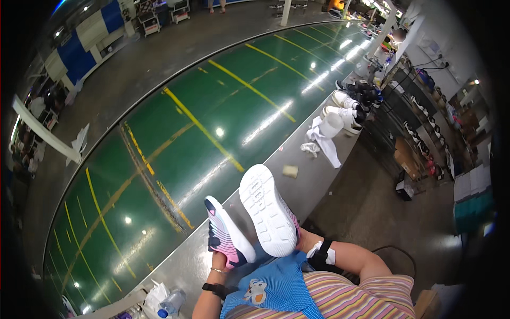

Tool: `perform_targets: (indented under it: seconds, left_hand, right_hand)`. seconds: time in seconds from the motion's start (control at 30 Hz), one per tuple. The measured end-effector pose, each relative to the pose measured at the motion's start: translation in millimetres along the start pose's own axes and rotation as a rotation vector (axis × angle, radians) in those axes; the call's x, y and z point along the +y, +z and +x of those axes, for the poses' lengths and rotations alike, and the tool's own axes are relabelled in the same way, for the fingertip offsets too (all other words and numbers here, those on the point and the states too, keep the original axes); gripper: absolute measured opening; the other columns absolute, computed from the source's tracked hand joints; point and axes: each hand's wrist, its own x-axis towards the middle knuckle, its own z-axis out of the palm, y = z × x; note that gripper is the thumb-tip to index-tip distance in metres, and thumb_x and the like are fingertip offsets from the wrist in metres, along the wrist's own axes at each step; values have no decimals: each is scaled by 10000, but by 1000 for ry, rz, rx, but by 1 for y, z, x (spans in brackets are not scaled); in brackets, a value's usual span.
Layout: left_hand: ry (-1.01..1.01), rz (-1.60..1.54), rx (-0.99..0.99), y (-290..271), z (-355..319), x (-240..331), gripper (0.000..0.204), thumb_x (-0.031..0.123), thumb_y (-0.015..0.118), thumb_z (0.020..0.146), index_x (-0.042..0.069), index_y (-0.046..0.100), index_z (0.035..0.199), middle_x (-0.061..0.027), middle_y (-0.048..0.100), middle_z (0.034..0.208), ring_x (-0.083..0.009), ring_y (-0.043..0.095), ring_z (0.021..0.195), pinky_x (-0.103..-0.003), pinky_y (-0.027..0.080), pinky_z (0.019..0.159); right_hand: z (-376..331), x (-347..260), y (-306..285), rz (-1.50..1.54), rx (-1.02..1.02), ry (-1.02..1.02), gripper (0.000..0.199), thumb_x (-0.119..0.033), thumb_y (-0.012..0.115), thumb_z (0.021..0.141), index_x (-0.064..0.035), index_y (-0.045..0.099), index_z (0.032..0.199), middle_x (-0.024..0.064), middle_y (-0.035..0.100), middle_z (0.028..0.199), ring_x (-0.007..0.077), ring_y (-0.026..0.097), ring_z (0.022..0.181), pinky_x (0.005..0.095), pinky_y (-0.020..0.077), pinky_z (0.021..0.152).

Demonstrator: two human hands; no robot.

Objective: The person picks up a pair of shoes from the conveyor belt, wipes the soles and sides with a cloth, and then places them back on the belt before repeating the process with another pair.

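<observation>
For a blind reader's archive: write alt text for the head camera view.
A person holds a pair of pink, white and navy sneakers, left hand gripping the left sneaker, right hand the right sneaker, white sole up. Beyond lie a grey workbench, a small sponge, white cloths, more shoes and a green floor.

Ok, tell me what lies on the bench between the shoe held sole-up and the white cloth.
The head view shows only a small tan block on the grey bench between the sole-up shoe and the white cloth.

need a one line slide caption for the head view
Seated person holds a pink-and-navy shoe in the left hand and a second shoe, white sole up, in the right hand beside a grey table.
</observation>
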Motion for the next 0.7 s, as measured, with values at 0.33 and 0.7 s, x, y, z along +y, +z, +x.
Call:
perform_targets:
  seconds: [0.33, 0.7]
  left_hand:
    - [620, 829, 444, 95, -63, 60, 611, 77, 540, 742, 42, 296, 1301, -129, 451, 1211, -225, 466, 1089, -315, 397, 886]
    - [-16, 177, 128, 311, 34, 43, 631, 338, 550, 749, -10, 361, 1241, -147, 523, 1116, -261, 557, 970, -359, 477, 812]
  right_hand:
    - [-2, -24, -139, 65, -167, 96, 348, -150, 573, 821, 23, 508, 1116, 103, 601, 1041, 182, 581, 924, 305, 468, 797]
    - [25, -128, -266, -1091, 501, -651, 183, -125, 664, 703, -69, 604, 866, 84, 579, 831, 257, 530, 823, 356, 415, 761]
